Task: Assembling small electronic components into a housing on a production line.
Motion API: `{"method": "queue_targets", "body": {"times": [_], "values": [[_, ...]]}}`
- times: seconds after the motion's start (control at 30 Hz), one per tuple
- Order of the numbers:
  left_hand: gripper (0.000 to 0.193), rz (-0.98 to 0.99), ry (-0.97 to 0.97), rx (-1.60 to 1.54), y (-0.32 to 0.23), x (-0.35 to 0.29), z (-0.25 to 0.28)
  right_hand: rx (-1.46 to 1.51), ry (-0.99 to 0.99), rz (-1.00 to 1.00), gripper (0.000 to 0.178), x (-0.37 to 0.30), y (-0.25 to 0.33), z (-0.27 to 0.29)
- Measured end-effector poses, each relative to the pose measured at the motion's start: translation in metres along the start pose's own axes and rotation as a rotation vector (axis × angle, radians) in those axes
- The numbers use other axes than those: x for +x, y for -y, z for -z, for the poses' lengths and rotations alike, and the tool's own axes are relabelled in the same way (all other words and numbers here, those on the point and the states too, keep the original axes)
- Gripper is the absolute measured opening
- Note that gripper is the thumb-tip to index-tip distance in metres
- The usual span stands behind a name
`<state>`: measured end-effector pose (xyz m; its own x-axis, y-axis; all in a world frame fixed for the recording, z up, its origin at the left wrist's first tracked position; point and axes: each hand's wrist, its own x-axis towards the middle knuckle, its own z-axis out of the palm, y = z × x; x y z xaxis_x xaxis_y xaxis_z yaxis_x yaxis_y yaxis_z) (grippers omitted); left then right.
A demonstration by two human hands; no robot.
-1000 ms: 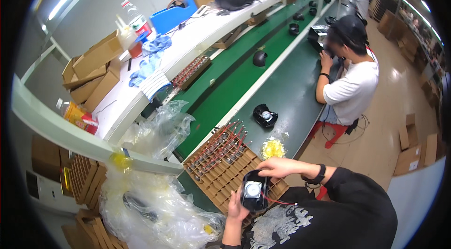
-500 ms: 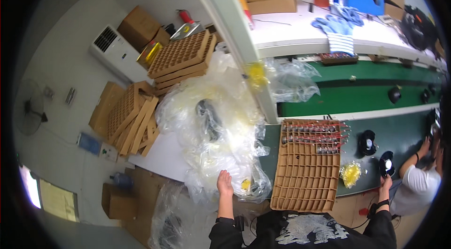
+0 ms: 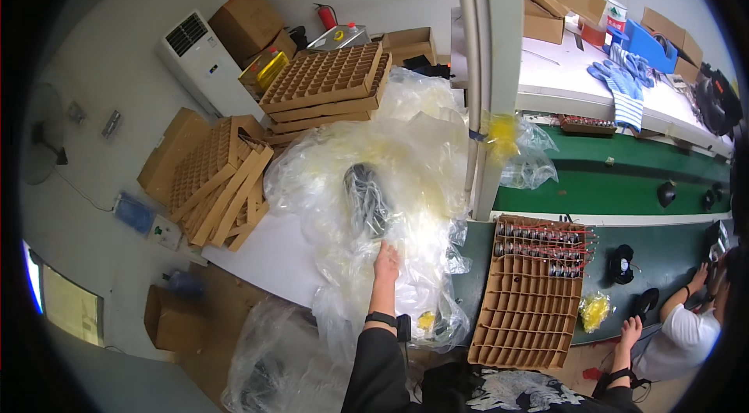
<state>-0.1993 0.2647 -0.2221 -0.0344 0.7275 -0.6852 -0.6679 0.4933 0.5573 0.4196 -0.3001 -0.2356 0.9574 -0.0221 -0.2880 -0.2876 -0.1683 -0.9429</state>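
Note:
My left hand (image 3: 387,261) stretches over the heap of clear plastic bags (image 3: 425,155), its fingers extended and nothing visible in them. Just beyond the fingertips, a dark bundle (image 3: 365,198) shows inside the plastic. At the right, my right hand (image 3: 630,330) is over the near edge of the dark green bench (image 3: 468,288), fingers apart. A black rounded part (image 3: 646,301) lies just beyond it; whether they touch is hard to see. Between my arms sits a cardboard divider tray (image 3: 527,311), its far rows filled with small metal motors (image 3: 538,241) with red wires.
A yellow-filled plastic bag (image 3: 594,310) and another black part (image 3: 621,265) lie right of the tray. A co-worker (image 3: 686,335) works at far right. Stacked divider trays (image 3: 324,81) stand beyond the plastic. A post (image 3: 499,62) rises between the tables.
My left hand has moved forward over the plastic, toward the dark bundle. My right hand has drawn away from the black part, which now shows its dark side. The view has shifted left.

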Motion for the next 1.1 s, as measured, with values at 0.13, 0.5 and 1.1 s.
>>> {"method": "queue_targets", "body": {"times": [0.13,0.5,1.1], "values": [[0.028,-0.169,0.357,-0.265,-0.026,0.016,-0.01,-0.307,0.421,0.534,0.02,-0.147,0.076,-0.098],[0.059,-0.967,0.481,1.657,-0.036,-0.025,-0.019,-0.634,1.236,0.797,0.012,-0.36,0.159,-0.243],[0.064,-1.279,-0.027,1.55,-0.054,-0.091,-0.062,-0.598,1.581,0.676,0.036,-0.431,0.124,-0.282]]}}
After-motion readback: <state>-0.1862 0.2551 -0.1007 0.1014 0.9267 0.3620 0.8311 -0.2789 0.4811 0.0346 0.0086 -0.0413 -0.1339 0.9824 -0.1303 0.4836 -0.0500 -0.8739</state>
